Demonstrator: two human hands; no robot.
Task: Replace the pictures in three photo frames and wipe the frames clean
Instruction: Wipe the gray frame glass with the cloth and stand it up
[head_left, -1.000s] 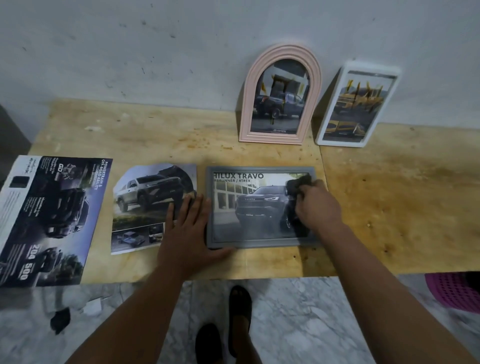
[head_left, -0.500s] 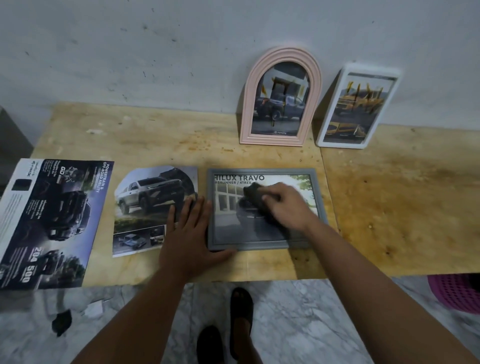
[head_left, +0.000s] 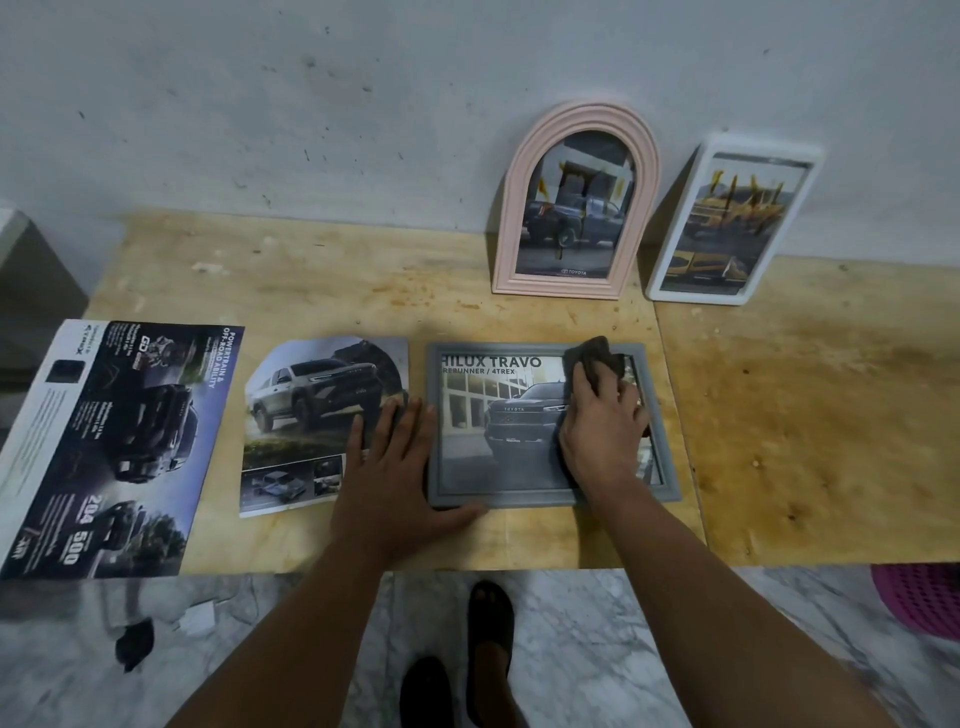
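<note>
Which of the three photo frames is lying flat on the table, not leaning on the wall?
The grey rectangular frame, flat under both hands. The pink arched frame and the white frame stand leaning against the wall.

We see bare table (head_left: 810, 415) right of the grey frame (head_left: 550, 499); a cut-out picture (head_left: 311, 410) lies close on its left.

The right hand (head_left: 602, 421) presses a dark cloth (head_left: 595, 356) on the grey frame (head_left: 545, 500) lying flat on the tabletop (head_left: 805, 415); the left hand (head_left: 395, 478) rests flat at its left edge, over a cut-out picture (head_left: 311, 415)
</note>
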